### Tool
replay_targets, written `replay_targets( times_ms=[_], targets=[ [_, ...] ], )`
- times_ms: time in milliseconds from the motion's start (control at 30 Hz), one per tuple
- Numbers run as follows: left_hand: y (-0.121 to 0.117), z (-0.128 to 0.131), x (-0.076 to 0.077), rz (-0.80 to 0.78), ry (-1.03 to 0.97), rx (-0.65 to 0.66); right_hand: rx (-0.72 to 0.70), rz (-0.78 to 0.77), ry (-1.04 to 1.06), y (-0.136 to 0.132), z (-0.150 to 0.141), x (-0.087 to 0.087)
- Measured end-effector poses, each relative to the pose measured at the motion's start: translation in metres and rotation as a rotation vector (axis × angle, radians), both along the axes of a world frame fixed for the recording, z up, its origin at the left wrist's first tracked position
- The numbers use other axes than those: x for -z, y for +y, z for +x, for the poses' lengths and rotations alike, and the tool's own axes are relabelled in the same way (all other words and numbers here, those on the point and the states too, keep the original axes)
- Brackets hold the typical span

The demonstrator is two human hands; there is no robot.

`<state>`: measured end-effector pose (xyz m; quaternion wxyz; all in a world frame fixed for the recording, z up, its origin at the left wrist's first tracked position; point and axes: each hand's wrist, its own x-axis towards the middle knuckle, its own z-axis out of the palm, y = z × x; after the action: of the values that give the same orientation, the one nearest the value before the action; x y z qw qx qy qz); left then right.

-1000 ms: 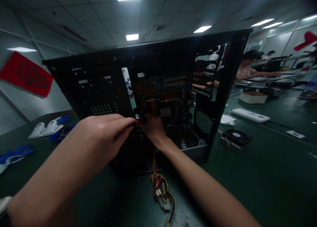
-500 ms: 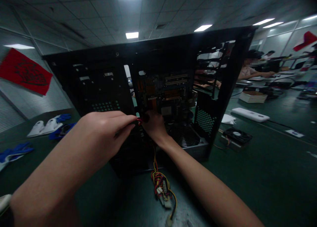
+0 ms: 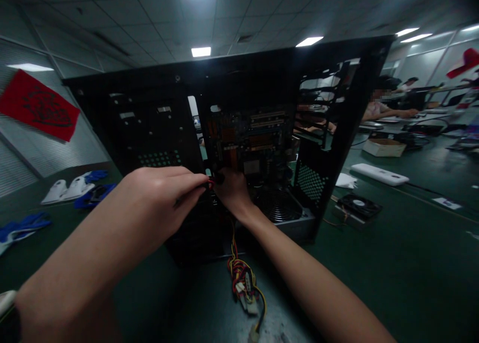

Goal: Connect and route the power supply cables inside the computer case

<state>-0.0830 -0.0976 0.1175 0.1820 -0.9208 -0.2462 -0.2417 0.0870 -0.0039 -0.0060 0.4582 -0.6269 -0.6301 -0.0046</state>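
Observation:
A black computer case stands open-sided on the bench, with a motherboard mounted inside. My left hand pinches a thin red cable between thumb and fingers at the middle of the case. Close beside it, my right hand reaches in near the motherboard's lower left edge; its fingertips are in shadow, and what they grip is hidden. Below and right of that hand sits the power supply with its round fan grille. A bundle of power cables with white connectors hangs out onto the bench.
White-and-blue gloves and another blue glove lie at left. On the right are a cooling fan, a white power strip and an open cardboard box. Another person sits across the bench.
Both hands hold nearly the same pose at the same spot. The case appears slightly shifted and larger in view toward the upper right.

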Motion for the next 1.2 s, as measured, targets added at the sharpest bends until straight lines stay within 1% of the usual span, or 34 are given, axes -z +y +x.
replay_targets(
  times_ms=[200,600,867,933,1000,1133,1200],
  targets=[
    [0.001,0.0,0.0,-0.003,0.011,-0.009,0.045,-0.004,-0.01,0.0,0.003,-0.001],
    [0.002,0.001,0.002,0.012,0.026,0.003,0.046,-0.092,-0.032,-0.002,0.0,-0.014],
    [0.008,0.004,0.005,-0.014,0.034,-0.026,0.062,-0.107,-0.133,-0.01,-0.005,-0.017],
    [0.008,0.005,0.006,-0.016,0.022,-0.042,0.06,-0.095,-0.132,-0.01,-0.005,-0.016],
    [0.008,0.006,0.007,-0.014,0.009,-0.059,0.048,-0.052,-0.105,-0.007,-0.005,-0.013],
    [0.01,0.004,0.008,0.006,-0.015,-0.044,0.019,0.03,0.082,0.003,-0.006,-0.001],
    [0.011,0.004,0.008,0.008,-0.021,-0.034,0.005,0.094,0.14,0.009,-0.007,0.007]
  ],
)
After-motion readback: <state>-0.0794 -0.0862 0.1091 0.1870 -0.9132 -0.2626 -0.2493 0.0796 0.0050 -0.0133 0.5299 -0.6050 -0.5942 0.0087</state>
